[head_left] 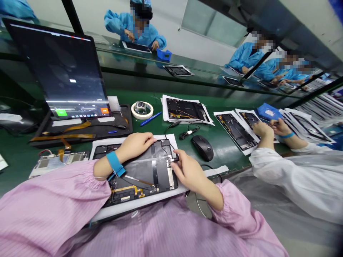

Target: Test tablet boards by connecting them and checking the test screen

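Note:
An opened tablet housing (143, 169) lies on white sheeting in front of me, its dark inside facing up with orange flex cables and a small circuit board at the right end. My left hand (136, 144), with a blue wrist strap, lies over the far edge of the housing, fingers together and curled onto that edge. At the right edge, my right hand (189, 169) pinches a black cable plug (175, 156) against the small board. The fingertips partly hide the plug, so I cannot tell whether it is fully seated.
Behind stand a lit screen (64, 75) on a black stand, a tape roll (142, 110), a blue pen (150, 119) and another opened housing (187, 109). A black mouse (202, 147) sits right. A co-worker's hands (264, 130) work beside more housings (235, 130).

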{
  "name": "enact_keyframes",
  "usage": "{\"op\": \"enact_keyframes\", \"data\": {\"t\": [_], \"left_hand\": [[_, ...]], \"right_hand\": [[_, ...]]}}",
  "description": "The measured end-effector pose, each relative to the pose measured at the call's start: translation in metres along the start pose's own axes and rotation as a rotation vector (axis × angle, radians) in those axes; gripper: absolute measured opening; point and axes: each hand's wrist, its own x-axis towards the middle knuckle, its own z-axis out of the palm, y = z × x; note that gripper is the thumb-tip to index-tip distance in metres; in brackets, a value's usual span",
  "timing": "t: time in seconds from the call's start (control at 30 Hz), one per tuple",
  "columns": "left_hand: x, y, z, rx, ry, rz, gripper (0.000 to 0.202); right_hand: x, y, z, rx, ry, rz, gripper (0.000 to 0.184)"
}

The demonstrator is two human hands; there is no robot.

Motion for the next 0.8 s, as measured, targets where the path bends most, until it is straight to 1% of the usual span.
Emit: {"op": "enact_keyframes", "data": {"t": [0.03, 0.1, 0.17, 0.2, 0.23, 0.27, 0.33, 0.37, 0.43, 0.47, 0.53, 0.6, 0.73, 0.8], "left_hand": [[0.000, 0.001, 0.000, 0.006, -0.001, 0.000, 0.036], [-0.001, 0.002, -0.001, 0.021, -0.002, 0.002, 0.035], [-0.001, 0.002, -0.002, 0.027, -0.001, 0.005, 0.035], [-0.002, 0.002, -0.002, 0.025, -0.001, 0.008, 0.035], [-0.002, 0.001, -0.002, 0.024, -0.001, 0.011, 0.035], [-0.001, 0.000, -0.001, 0.024, -0.001, 0.014, 0.035], [-0.001, -0.001, 0.000, 0.032, 0.005, 0.022, 0.034], [-0.001, -0.001, 0.000, 0.038, 0.014, 0.026, 0.034], [-0.001, -0.001, 0.001, 0.047, 0.039, 0.033, 0.033], [-0.001, 0.000, 0.001, 0.050, 0.054, 0.036, 0.033], [0.000, 0.001, 0.001, 0.055, 0.065, 0.040, 0.033], [0.003, 0.001, 0.002, 0.059, 0.069, 0.043, 0.031], [0.006, -0.001, 0.002, 0.068, 0.072, 0.024, 0.030], [0.006, -0.001, 0.002, 0.066, 0.074, 0.023, 0.030]], "right_hand": [[-0.003, -0.005, 0.004, -0.092, 0.027, -0.006, 0.039], [-0.006, -0.011, 0.010, -0.181, 0.066, 0.007, 0.038], [-0.006, -0.008, 0.009, -0.191, 0.071, 0.008, 0.037], [-0.005, -0.001, 0.004, -0.188, 0.097, 0.004, 0.035], [-0.004, 0.009, -0.002, -0.197, 0.163, 0.006, 0.033], [-0.002, 0.021, -0.010, -0.223, 0.263, 0.017, 0.030], [-0.001, 0.050, -0.027, -0.301, 0.503, 0.057, 0.028], [-0.001, 0.064, -0.033, -0.327, 0.554, 0.054, 0.033], [-0.002, 0.087, -0.039, -0.313, 0.520, -0.003, 0.047], [-0.002, 0.095, -0.039, -0.315, 0.510, -0.005, 0.051], [0.000, 0.106, -0.033, -0.346, 0.572, 0.031, 0.056], [0.004, 0.112, -0.027, -0.389, 0.623, 0.069, 0.059], [0.010, 0.118, -0.022, -0.396, 0.595, 0.042, 0.062], [0.010, 0.119, -0.023, -0.400, 0.598, 0.063, 0.064]]}}
